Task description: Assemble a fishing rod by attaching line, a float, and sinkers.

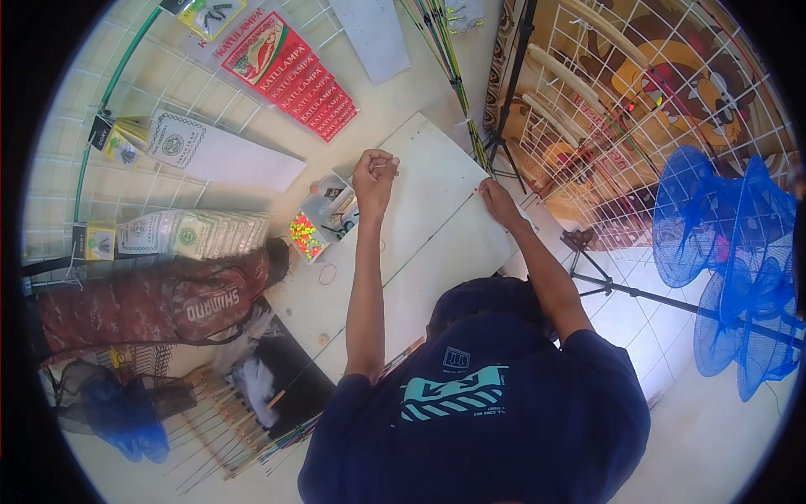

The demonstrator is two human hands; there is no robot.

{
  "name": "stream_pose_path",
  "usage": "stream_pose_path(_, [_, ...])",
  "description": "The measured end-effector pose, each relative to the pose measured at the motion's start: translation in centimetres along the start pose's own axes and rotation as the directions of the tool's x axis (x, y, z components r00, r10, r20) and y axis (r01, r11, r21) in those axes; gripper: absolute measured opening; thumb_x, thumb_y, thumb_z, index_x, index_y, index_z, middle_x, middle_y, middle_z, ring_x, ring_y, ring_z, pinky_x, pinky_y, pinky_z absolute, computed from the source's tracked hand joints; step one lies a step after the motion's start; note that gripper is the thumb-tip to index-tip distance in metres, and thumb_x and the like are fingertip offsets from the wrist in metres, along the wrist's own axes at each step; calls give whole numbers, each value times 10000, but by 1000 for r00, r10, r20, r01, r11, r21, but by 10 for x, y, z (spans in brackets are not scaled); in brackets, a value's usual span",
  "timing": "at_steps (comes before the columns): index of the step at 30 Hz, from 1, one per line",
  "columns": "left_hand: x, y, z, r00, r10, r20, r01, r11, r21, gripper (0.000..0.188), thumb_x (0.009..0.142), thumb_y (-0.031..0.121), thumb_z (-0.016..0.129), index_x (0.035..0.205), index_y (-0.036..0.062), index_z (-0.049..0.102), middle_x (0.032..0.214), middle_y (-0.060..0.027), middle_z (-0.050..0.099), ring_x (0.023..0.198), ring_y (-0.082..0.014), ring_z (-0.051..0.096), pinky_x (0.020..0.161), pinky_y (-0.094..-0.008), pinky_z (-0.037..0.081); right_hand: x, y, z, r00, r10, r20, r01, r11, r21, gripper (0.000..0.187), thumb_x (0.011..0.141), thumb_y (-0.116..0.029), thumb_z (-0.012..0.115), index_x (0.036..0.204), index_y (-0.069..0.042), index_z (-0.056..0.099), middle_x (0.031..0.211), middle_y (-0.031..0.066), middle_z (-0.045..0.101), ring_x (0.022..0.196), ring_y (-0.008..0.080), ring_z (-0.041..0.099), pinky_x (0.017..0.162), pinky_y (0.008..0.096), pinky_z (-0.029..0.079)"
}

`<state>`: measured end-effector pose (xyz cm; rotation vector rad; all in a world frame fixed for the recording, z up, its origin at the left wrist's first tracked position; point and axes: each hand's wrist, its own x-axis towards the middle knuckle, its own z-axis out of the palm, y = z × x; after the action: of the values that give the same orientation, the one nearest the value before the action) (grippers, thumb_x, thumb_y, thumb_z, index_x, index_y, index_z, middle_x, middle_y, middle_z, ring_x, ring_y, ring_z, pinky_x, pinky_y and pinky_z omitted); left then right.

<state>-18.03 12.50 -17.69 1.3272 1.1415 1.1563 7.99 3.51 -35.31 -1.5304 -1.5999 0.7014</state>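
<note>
My left hand (375, 173) is raised over the white table (403, 277) with its fingers drawn into a pinch; anything between them is too small to make out. Near the table's right edge, the fingers of my right hand (499, 202) are pressed together, and I cannot make out what they hold. A tiny red dot shows beside its fingertips. From near this hand a thin dark line runs across the tabletop; whether it is a rod or a seam I cannot tell. Left of my left forearm stands an open box of small red and yellow pieces (306, 238), touching a tray with scissors (342, 220).
Packets (290, 71) hang on a white wire grid at left, above a camouflage bag (201, 294). Thin rods (453, 80) stand at the table's far end. On the right are a black tripod (604, 284), blue nets (693, 218) and another grid (604, 109). More rods (227, 420) lie lower left.
</note>
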Motion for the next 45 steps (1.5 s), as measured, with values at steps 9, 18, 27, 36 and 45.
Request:
stream_pose_path(9, [-11, -1, -10, 999, -43, -15, 43, 999, -25, 136, 859, 29, 667, 949, 5, 568, 851, -53, 616, 689, -91, 584, 636, -221, 487, 2, 11, 3, 1000, 10, -25, -13, 996, -89, 72, 919, -64, 477, 978, -39, 509, 881, 181, 611, 888, 374, 600, 793, 443, 443])
stream_pose_path(18, [-22, 4, -13, 998, -57, -39, 57, 998, 1, 135, 867, 28, 660, 952, 11, 557, 862, -52, 626, 699, -85, 578, 650, -223, 495, 3, 8, -1, 998, 57, -31, -59, 996, -61, 108, 948, -109, 457, 972, -26, 522, 899, 197, 599, 902, 384, 589, 809, 450, 452])
stream_pose_path(27, [-37, -6, -22, 995, -83, -52, 81, 996, -33, 139, 856, 17, 662, 955, 16, 564, 861, -49, 606, 702, -91, 578, 641, -226, 490, 3, 1, 1, 996, 79, -29, -80, 996, -26, 119, 960, -123, 455, 988, -24, 516, 923, 224, 591, 907, 401, 584, 816, 455, 449])
stream_pose_path(36, [-53, -9, -7, 997, -74, 14, 73, 994, 83, 178, 838, 62, 697, 970, 32, 582, 845, -51, 640, 707, -104, 605, 624, -236, 475, 0, 13, -3, 997, 68, -38, -73, 983, -170, 161, 890, -39, 499, 1044, -66, 539, 1013, 207, 578, 980, 396, 574, 834, 472, 465])
stream_pose_path(45, [-88, -33, 14, 969, -201, 146, 183, 975, 127, 201, 826, 67, 719, 971, 22, 588, 826, -48, 652, 715, -99, 605, 644, -228, 467, -6, -122, 5, 935, -49, 352, -138, 862, 488, 218, 930, -175, 625, 1113, -57, 646, 1028, 85, 678, 1000, 201, 642, 934, 337, 474])
